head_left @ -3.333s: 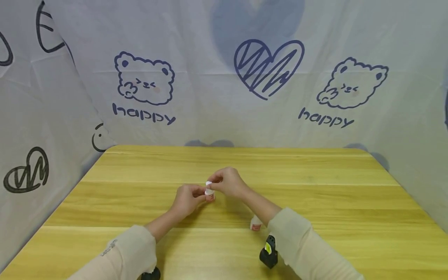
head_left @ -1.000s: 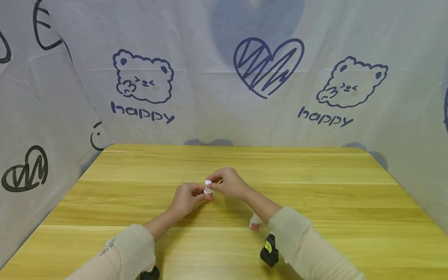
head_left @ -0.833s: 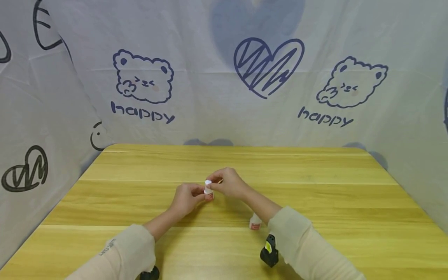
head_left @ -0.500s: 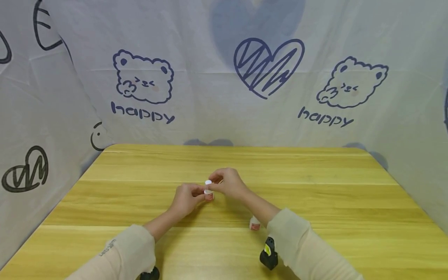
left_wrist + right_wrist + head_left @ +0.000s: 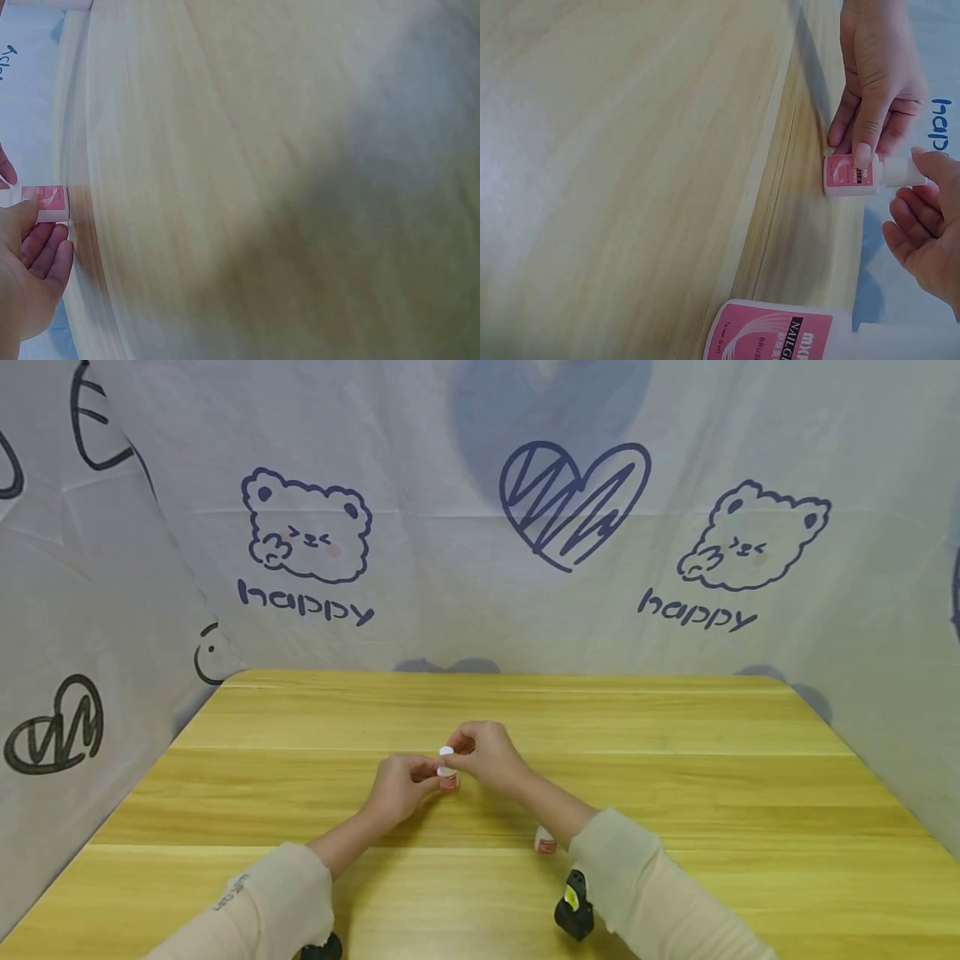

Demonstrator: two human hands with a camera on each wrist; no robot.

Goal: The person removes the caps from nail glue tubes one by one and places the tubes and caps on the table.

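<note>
Pink-labelled bottle [image 5: 448, 782], small and upright, is between the two hands, a little toward 11 o'clock from the middle of the desk [image 5: 675, 793]. The left hand [image 5: 396, 789] comes to it from 9 o'clock, the right hand [image 5: 491, 758] from 2 o'clock, and a white cap [image 5: 446, 751] tops it at 12.

The right wrist view shows what the head view half hides: the left thumb presses across the label, pinching the bottle. From the left wrist, the lower fingers [image 5: 54, 259] show bent at the bottle's 6 o'clock, with only fingertips of the right hand at the frame's edge. Right thumb and index clamp the cap, the other fingers bent and clear of it; whether the cap is seated on the neck, I cannot tell.

A second bottle [image 5: 546, 841] stands at 4 o'clock from the first, its top behind the right forearm [image 5: 558, 806] in the head view; the right wrist view brings out its print, "BRUSH" included.
</note>
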